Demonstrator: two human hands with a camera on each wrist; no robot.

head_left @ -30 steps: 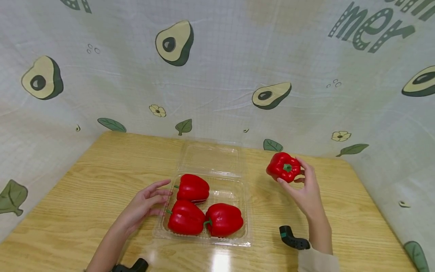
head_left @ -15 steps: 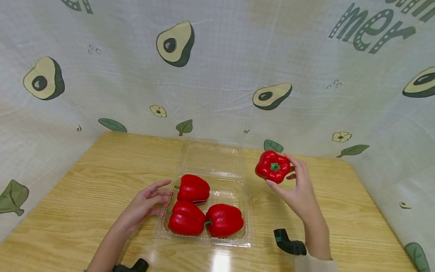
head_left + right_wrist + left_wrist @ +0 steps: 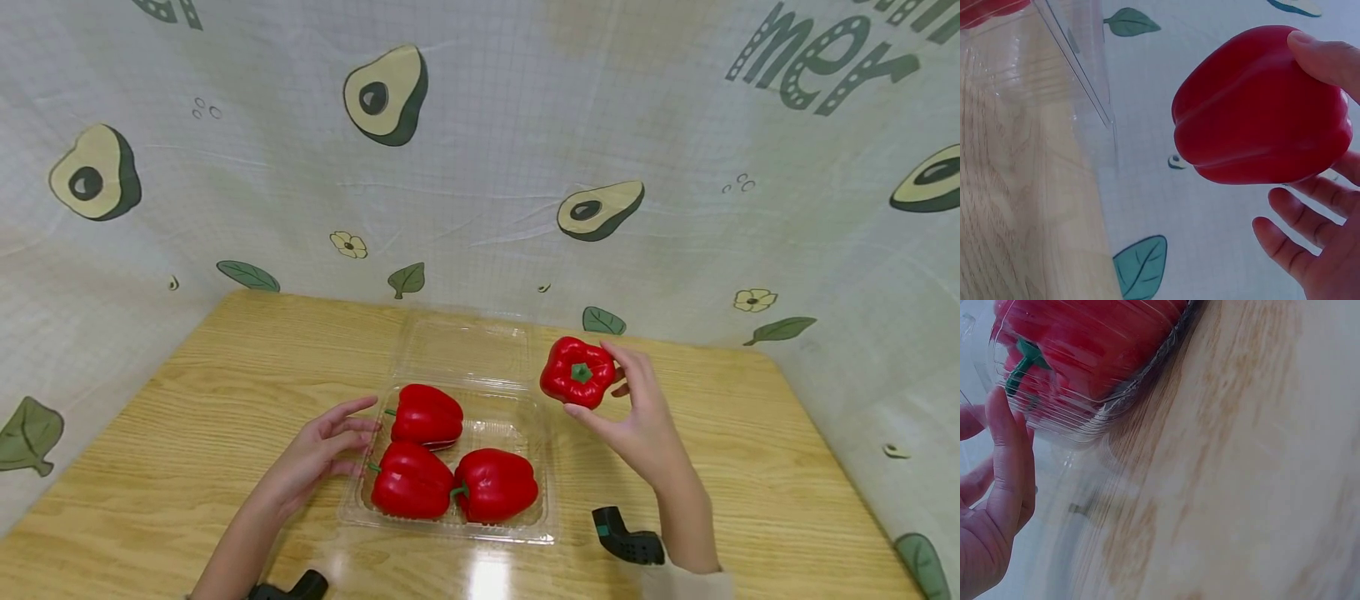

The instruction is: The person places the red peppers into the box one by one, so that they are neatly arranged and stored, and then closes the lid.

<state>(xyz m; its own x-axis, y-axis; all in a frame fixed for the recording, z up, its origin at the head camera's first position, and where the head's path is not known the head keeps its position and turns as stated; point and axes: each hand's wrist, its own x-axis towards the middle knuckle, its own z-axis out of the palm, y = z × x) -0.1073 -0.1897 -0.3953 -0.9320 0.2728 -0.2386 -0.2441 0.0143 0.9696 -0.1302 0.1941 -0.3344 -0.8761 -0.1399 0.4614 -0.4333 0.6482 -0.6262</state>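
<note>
My right hand (image 3: pixel 637 412) pinches a red bell pepper (image 3: pixel 577 372) between thumb and fingers, its green stem end facing the head camera. In the right wrist view that bell pepper (image 3: pixel 1260 106) hangs above the table, to the right of the box. A clear plastic box (image 3: pixel 517 412) holds 3 more red peppers: one at the back left (image 3: pixel 427 415), one at the front left (image 3: pixel 411 481) and one at the front right (image 3: pixel 497 485). My left hand (image 3: pixel 318 450) has its fingers spread loosely at the box's left wall, fingertips touching or very near it.
The box's clear lid (image 3: pixel 465 350) lies folded back behind it on the wooden table (image 3: pixel 285 350). A patterned cloth (image 3: pixel 480 150) rises behind the table's back edge. Black wrist camera mounts (image 3: pixel 628 537) sit by both wrists.
My right hand has carried the bell pepper leftward, closer to the box, and its stem end has turned a little. The left hand and the box have stayed in place.
</note>
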